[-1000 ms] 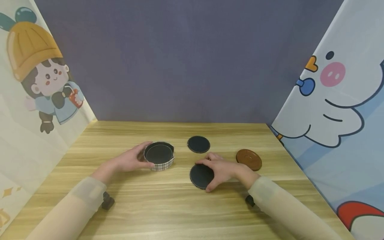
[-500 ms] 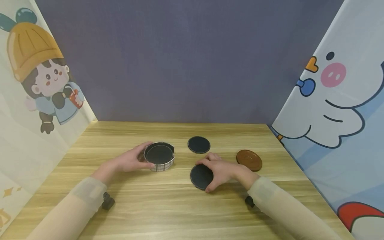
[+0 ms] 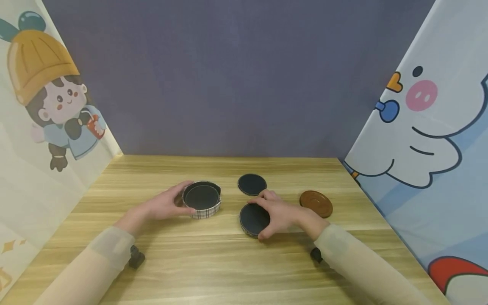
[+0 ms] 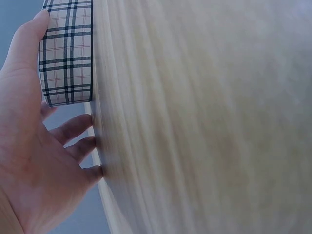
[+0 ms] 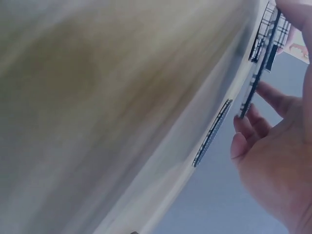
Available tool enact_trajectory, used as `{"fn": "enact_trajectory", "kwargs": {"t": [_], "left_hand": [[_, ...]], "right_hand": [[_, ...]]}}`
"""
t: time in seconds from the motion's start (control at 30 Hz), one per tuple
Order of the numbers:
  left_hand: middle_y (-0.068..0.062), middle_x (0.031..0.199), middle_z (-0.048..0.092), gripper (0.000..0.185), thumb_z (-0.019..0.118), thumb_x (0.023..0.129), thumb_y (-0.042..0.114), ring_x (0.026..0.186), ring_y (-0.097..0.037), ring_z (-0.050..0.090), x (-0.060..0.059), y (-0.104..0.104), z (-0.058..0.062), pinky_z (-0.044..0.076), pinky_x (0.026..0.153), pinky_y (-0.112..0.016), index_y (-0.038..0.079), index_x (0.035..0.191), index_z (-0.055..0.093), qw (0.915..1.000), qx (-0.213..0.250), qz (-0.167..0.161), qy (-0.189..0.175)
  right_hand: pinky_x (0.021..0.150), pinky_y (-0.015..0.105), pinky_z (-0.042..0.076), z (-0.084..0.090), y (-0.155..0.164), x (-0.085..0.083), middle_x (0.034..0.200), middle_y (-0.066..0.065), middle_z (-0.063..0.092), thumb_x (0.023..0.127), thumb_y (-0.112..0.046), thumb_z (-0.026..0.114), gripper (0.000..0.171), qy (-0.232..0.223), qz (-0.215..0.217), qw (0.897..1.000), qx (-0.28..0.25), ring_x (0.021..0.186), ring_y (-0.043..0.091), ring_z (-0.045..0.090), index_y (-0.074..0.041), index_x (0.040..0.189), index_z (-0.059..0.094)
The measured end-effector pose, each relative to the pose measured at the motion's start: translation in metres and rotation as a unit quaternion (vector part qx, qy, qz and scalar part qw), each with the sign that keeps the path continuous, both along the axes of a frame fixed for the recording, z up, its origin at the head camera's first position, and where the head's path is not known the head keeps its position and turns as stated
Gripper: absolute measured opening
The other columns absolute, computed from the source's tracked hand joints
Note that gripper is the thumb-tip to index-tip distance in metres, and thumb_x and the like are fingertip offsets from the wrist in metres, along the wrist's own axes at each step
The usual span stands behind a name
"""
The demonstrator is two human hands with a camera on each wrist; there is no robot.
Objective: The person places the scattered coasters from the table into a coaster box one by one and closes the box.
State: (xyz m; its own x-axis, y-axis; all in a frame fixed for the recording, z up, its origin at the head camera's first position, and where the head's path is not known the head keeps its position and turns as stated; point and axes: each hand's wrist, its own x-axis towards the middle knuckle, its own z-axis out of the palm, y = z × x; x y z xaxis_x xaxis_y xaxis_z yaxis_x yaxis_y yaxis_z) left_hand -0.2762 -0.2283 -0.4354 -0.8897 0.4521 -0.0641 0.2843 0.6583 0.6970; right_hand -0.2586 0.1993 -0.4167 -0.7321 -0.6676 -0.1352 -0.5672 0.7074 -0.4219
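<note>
The right hand (image 3: 280,216) is pinching the near dark coaster (image 3: 253,219), lifting it just off the tabletop (image 3: 228,271). The left hand (image 3: 164,206) is gripping the plaid holder (image 3: 202,199) on its left. The thin disc may slip, since only fingertips are holding its edge.

Your way along the worktop's (image 3: 228,271) near edge lies open. Toward the far edge, a second dark coaster (image 3: 252,184) and, rightward, a brown saucer (image 3: 316,203) block you.
</note>
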Motion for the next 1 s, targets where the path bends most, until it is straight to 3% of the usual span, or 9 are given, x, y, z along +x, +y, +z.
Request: {"fn": "enact_trajectory", "kwargs": {"t": [0.4, 1.0], "left_hand": [[-0.032, 0.173, 0.034, 0.117, 0.09, 0.088, 0.055, 0.158, -0.058, 0.036, -0.002, 0.0, 0.001, 0.029, 0.127, -0.076, 0.013, 0.175, 0.023, 1.0, -0.005, 0.004, 0.004], [-0.032, 0.174, 0.033, 0.118, 0.089, 0.088, 0.056, 0.158, -0.058, 0.035, -0.003, -0.001, -0.002, 0.027, 0.127, -0.077, 0.014, 0.176, 0.022, 1.0, -0.007, 0.004, 0.004]], "right_hand": [[0.109, 0.05, 0.043, 0.005, -0.009, -0.008, 0.145, 0.002, 0.044, 0.077, -0.051, 0.092, 0.106, 0.038, 0.006, 0.999, -0.013, 0.132, 0.025, 0.041, -0.025, 0.169, 0.044], [0.111, 0.054, 0.044, 0.017, -0.036, -0.023, 0.15, 0.006, 0.044, 0.077, -0.056, 0.088, 0.106, 0.052, 0.011, 0.998, -0.016, 0.136, 0.028, 0.04, -0.025, 0.168, 0.045]]}}
